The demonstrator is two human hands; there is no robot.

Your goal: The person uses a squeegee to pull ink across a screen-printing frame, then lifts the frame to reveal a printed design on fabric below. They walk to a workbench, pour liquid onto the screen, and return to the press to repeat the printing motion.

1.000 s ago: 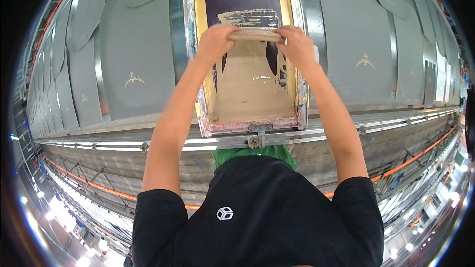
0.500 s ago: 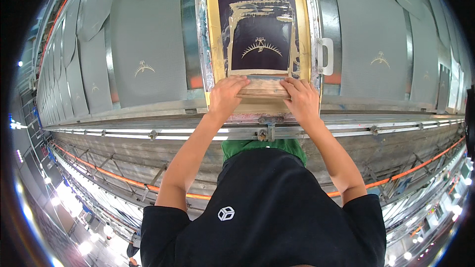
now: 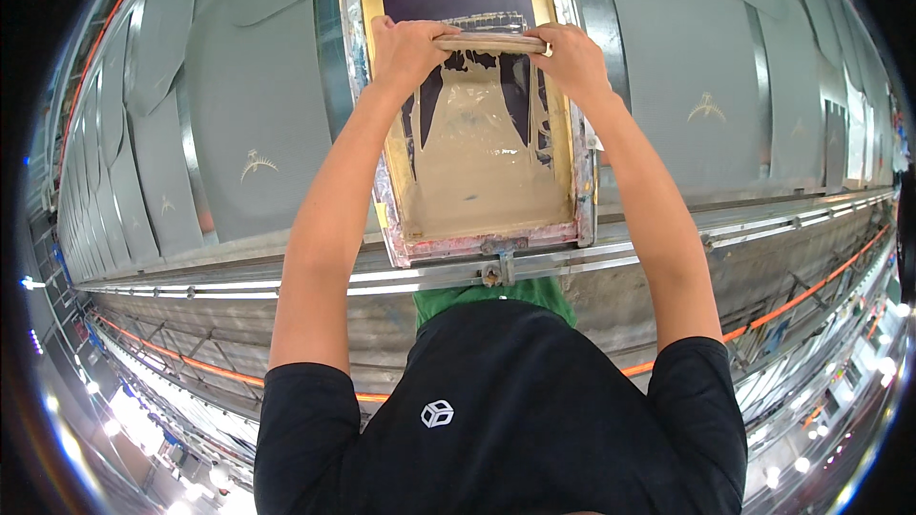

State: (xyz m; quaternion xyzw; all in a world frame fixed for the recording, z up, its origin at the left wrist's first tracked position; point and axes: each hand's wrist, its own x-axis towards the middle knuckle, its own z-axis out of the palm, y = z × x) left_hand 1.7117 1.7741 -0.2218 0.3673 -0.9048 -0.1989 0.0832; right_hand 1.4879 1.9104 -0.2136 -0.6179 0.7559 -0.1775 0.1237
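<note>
Because the wooden squeegee (image 3: 490, 42) is long, the person holds it with both hands, one at each end, so it stays flat and pushes evenly. It lies across the far end of the printing screen (image 3: 474, 148), touching the mesh. The left hand (image 3: 408, 46) wraps tight around the squeegee's left end, fingers curled shut on it. The right hand (image 3: 570, 55) grips the right end the same way. Tan ink (image 3: 482, 181) covers the near part of the screen. The screen's metal frame (image 3: 485, 242) sits on grey cloth pieces (image 3: 243, 124) that lie left and right of it on the long table, so the picture prints onto the cloth.
</note>
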